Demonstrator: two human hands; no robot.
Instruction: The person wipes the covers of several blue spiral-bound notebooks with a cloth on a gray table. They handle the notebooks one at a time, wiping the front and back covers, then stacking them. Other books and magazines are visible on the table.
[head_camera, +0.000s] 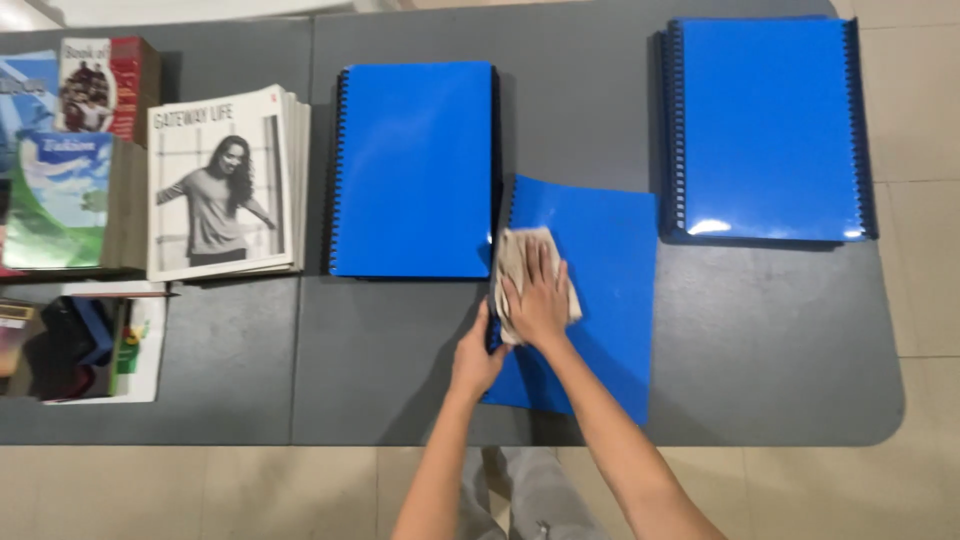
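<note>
Where the cloth lies: right hand (540, 300), fingers spread flat, presses beige cloth (522, 262) on blue folder (590, 300).
Left hand (478, 358): pinches folder's left edge; fingertips hidden.

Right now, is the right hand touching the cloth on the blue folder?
Touching. The head view shows the right hand pressed flat on the beige cloth, which lies on the blue folder.
</note>
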